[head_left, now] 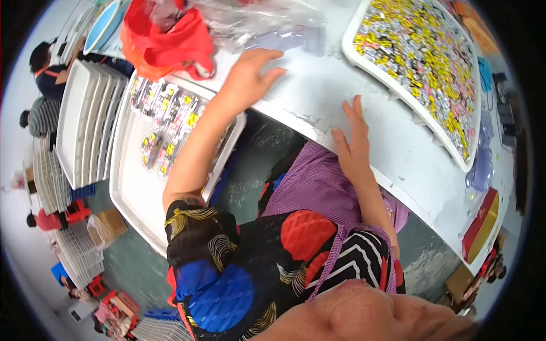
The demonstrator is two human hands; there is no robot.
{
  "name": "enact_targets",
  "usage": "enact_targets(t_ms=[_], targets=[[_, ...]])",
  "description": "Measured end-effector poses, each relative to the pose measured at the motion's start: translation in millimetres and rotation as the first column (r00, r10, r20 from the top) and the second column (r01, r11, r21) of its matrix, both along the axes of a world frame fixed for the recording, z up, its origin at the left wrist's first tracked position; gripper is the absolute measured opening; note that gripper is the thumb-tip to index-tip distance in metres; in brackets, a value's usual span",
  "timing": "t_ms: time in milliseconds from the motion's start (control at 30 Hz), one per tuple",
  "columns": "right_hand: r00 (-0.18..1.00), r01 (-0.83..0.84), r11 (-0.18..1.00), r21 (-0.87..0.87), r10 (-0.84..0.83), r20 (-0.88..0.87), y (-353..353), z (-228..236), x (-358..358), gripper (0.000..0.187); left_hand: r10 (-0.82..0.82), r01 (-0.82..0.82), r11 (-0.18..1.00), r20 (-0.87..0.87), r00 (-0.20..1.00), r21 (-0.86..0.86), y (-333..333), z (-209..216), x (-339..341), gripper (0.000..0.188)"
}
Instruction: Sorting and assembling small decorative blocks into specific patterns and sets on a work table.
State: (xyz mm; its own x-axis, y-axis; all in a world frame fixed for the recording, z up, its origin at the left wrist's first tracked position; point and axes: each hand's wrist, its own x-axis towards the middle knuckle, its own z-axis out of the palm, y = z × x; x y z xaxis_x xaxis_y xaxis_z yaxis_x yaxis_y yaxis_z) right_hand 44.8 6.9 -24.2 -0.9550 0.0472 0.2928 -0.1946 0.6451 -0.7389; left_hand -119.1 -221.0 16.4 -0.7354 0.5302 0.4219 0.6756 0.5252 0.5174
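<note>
My left hand (248, 79) is over the white table (307, 79), its thumb and fingers apart and nothing in them. Closer to the table's front edge, my right hand (355, 148) has its fingers stretched out and also holds nothing. Beyond it on the right lies a white tray (392, 85) heaped with small yellow, pink, white and black pieces (421, 51). Under my left forearm is another white tray (136, 199), with rows of small packed pieces (173, 111) at its far end. Clear plastic sheeting (290, 37) lies just past my left fingertips.
A red cloth bag (165, 40) sits at the far left of the table, near a light blue basin (102, 25). Stacked white trays (91, 122) stand to the left, with other people beyond. A red and gold box (480, 224) is at the right end.
</note>
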Motion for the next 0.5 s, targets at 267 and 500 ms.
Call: enact_targets(t_ms=[267,500], targets=[[1.000,0.009,1.000,-0.002,-0.009,-0.015,-2,-4,0,0.051,0.007,-0.175,0.860,-0.333,0.943,-0.480,92,-30,-35,0.026],[0.995,0.100,0.918,-0.383,-0.093,0.036,11,-10,0,0.047,0.006,-0.036,0.997,-0.430,0.903,-0.062,75,-15,-15,0.014]])
